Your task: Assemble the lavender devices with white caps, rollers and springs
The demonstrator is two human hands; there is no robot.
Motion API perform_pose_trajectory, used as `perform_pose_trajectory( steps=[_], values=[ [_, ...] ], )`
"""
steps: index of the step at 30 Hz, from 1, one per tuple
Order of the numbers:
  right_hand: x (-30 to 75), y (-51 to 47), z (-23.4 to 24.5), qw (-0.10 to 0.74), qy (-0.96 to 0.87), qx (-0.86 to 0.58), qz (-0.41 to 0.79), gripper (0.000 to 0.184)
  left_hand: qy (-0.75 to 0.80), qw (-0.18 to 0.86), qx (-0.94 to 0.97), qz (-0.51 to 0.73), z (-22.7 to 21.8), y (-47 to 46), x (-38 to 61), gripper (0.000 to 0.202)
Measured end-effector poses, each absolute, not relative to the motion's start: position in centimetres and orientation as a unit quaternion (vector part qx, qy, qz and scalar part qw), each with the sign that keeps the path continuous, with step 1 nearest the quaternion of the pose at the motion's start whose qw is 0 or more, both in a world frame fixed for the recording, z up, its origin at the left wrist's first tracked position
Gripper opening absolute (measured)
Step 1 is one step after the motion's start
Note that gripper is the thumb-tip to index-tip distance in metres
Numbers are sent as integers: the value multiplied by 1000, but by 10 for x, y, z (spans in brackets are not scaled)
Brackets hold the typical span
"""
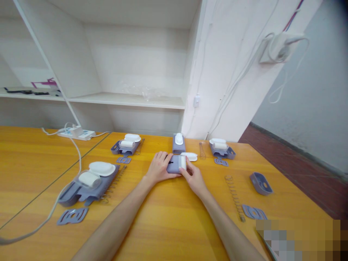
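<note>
My left hand [159,168] is closed round the left end of a grey-purple plastic housing [173,166] with a dark slot in its face. At the housing's right end my right hand [194,179] pinches a white rounded piece [183,163], thumb below and fingers at its right side. Whether that piece is seated in the housing or only lies against it, I cannot tell. Just behind them lies a white oval cap [189,156]. Another grey-purple housing [178,148] stands farther back with a white ribbed part [178,139] on top.
Similar part sets [95,181] lie at left, back left [127,144] and back right [221,146]. On the right are a coil spring [235,199], a grey-purple end cap [261,183] and a slotted plate [255,212]. A power strip [77,133] trails a white cable across the left.
</note>
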State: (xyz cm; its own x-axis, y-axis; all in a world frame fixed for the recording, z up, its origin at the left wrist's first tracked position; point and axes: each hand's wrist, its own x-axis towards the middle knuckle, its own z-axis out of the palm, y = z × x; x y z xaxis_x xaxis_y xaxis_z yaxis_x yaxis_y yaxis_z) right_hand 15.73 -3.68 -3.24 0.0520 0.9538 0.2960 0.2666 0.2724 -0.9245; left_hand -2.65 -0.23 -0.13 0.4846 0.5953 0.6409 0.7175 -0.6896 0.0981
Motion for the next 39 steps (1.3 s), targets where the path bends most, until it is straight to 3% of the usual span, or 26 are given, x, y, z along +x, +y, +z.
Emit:
perform_pose_trajectory(
  steps=[5,12,19,25,28,32,39],
  values=[
    [157,-38,-30,474,-644,-549,244,58,-393,87,-861,-310,1,-1,-23,75],
    [184,-20,-36,436,-662,-610,9,39,-377,80,-869,-311,2,-4,-22,77],
    [191,-17,-40,307,-754,-577,-71,59,-355,76,-880,-307,1,-2,-27,72],
    [185,-28,-25,285,-698,-641,-143,39,-365,69,-876,-308,-2,1,-30,71],
    [189,-26,-26,297,-699,-637,-129,29,-369,53,-874,-311,-3,2,-31,72],
    [196,-18,-35,345,-667,-660,-20,22,-377,4,-863,-338,-4,1,-34,61],
    [193,-22,-28,559,-534,-633,20,34,-359,-76,-848,-382,-3,1,-36,63]
  ],
)
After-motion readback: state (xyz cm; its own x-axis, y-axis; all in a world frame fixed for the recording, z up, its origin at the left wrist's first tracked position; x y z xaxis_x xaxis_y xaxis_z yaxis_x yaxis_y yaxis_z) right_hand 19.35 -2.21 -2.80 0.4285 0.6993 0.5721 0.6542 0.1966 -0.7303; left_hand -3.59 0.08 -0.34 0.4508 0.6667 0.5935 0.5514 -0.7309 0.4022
